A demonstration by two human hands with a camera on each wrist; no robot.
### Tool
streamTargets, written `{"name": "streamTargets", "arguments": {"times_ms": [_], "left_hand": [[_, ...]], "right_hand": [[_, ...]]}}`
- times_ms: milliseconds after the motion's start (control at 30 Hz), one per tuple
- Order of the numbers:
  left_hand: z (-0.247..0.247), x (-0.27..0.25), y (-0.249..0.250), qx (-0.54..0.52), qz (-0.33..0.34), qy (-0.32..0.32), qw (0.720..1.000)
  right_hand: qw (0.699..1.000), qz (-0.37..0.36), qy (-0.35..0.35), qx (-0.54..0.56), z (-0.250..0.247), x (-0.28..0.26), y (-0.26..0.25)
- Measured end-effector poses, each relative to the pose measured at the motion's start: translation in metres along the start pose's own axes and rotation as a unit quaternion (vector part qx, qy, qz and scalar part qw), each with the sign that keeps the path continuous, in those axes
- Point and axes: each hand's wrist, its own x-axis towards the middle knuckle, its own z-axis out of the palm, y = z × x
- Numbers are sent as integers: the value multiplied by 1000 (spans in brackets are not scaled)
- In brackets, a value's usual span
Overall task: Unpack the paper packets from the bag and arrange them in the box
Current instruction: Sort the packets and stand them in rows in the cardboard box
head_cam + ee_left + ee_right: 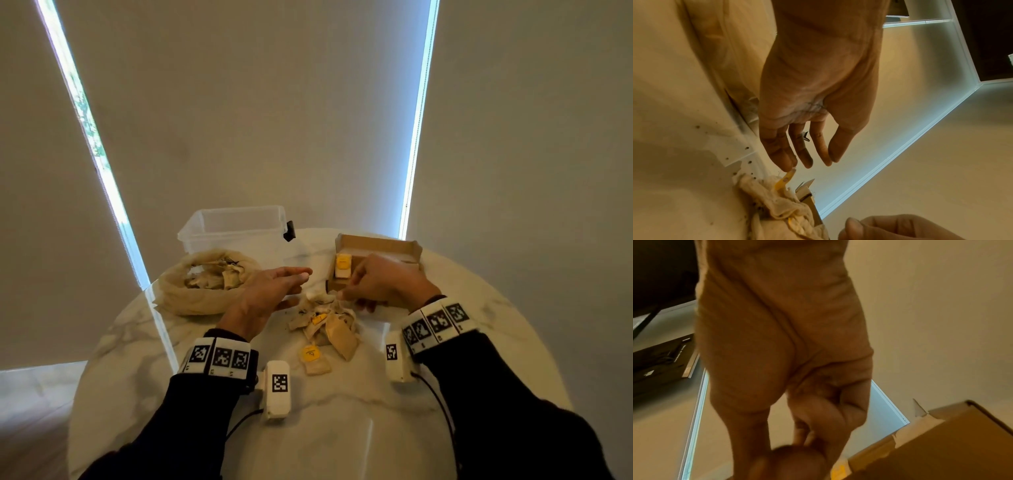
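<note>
Head view: the left hand (270, 291) hovers with straight, relaxed fingers, the right hand (383, 284) has curled fingers, its grasp unclear. Crumpled beige paper packets (325, 322) lie heaped between them on the marbled white counter (342, 428). The brown cardboard box (376, 253) sits at one o'clock of the heap, the tan mesh bag (205, 284) at ten.

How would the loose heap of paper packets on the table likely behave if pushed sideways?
The heap of packets looks crumpled and thin, so probably light and floppy. Loosely piled, it would likely scatter rather than slide together. The yellow tags may trail or snag.

Head view overhead, wrist views close, upward, sharing packets (322, 322)
</note>
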Motion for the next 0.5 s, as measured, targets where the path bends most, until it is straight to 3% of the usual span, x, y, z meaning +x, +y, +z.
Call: {"name": "streamTargets", "arguments": {"times_ms": [133,233,500], "left_hand": [[2,-2,3,44,-22,-36,998],[1,-1,2,88,-18,-52,995],[-5,0,9,177,-28,-87,980]], "right_hand": [[998,53,-8,-32,15,7,3],[997,45,-36,-43,20,11,6],[994,-1,-39,105,14,2,7]]}}
